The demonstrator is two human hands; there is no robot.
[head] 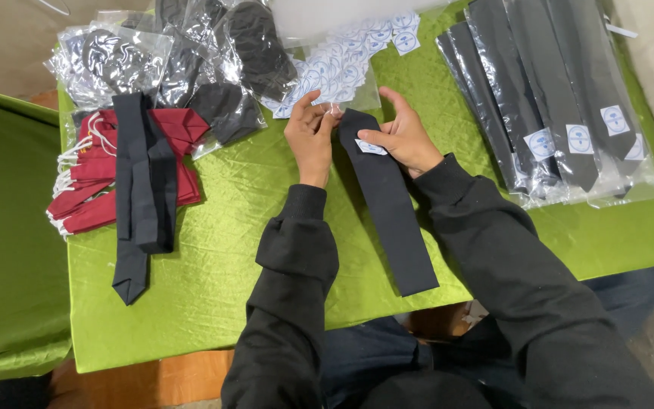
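Both hands curl over the top of a black tie (pixel 389 212) on the green table (pixel 213 288). The left hand (pixel 310 138) pinches its upper edge, and the right hand (pixel 403 136) presses a small white sticker (pixel 370 147) on it.

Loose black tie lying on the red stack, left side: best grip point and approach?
Pinch the black tie at its pointed end, coming from the table's near edge. That tip lies flat on the green cloth, clear of the red stack.
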